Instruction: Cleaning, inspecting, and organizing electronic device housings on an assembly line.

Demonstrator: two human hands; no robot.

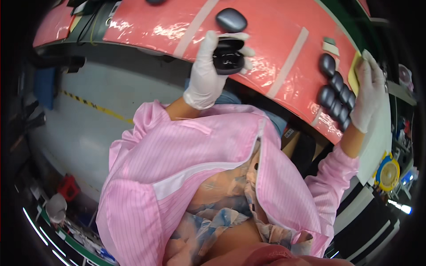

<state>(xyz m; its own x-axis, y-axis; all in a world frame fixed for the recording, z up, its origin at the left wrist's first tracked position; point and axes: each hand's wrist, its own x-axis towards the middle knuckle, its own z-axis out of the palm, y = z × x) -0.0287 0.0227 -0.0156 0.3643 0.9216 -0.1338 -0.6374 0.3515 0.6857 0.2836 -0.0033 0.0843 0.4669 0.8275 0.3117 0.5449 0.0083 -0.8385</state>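
At the frame's upper centre, your left hand [208, 73] is grasping an open black case [228, 63], likely light, stiff, slippery and best held by its sides, while your right hand [369, 93], upper right, is hiding whether it grips anything.

The bench [266, 26] is coral-red with pale pink strips [288, 62]. The open case [228, 60] at the near edge is black; the closed cases [326, 96] toward the right end are dark grey. Left hand [206, 82] and right hand [370, 88] are white-gloved. The jacket [195, 153] is pink, finely striped.
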